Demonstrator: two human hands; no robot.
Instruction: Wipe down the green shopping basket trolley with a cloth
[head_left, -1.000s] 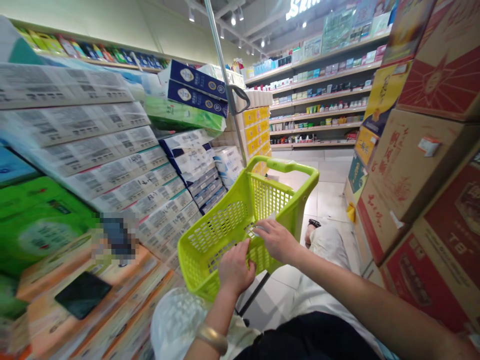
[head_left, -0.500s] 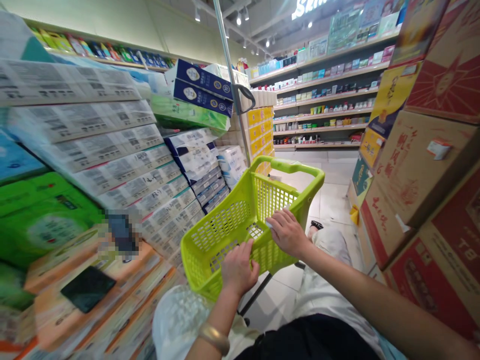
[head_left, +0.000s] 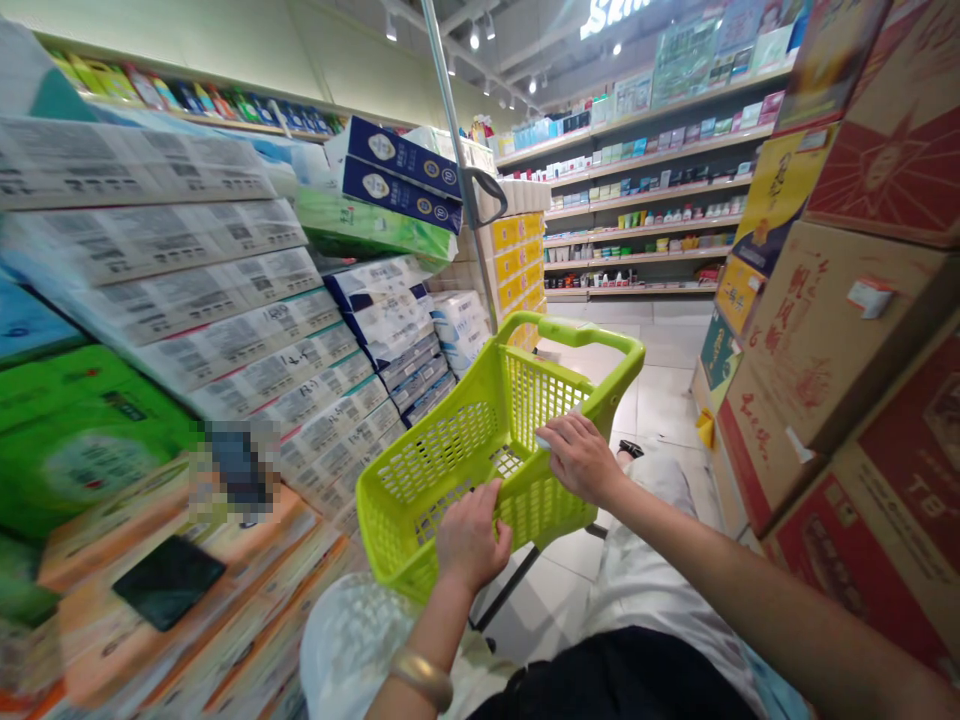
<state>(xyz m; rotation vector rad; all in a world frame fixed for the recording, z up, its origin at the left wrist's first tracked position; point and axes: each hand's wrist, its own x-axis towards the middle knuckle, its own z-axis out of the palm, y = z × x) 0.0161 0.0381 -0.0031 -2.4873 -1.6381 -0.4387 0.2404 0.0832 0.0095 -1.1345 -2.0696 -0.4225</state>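
Observation:
A lime-green plastic shopping basket stands tilted in front of me in a shop aisle, its telescopic metal handle rising up past the shelves. My left hand is closed round the near rim of the basket. My right hand rests on the right rim, fingers curled over it and pressed on a small white thing that I cannot make out. A gold bangle sits on my left wrist. The basket's inside looks bare.
Stacked tissue and toilet-paper packs fill the left side. A dark phone lies on orange packs at lower left. Cardboard boxes are piled on the right. Shelves with bottles stand at the far end, beyond tiled floor.
My right hand has slid along the right rim, away from me and a little up. The left hand has kept its grip on the near rim. The basket has barely shifted.

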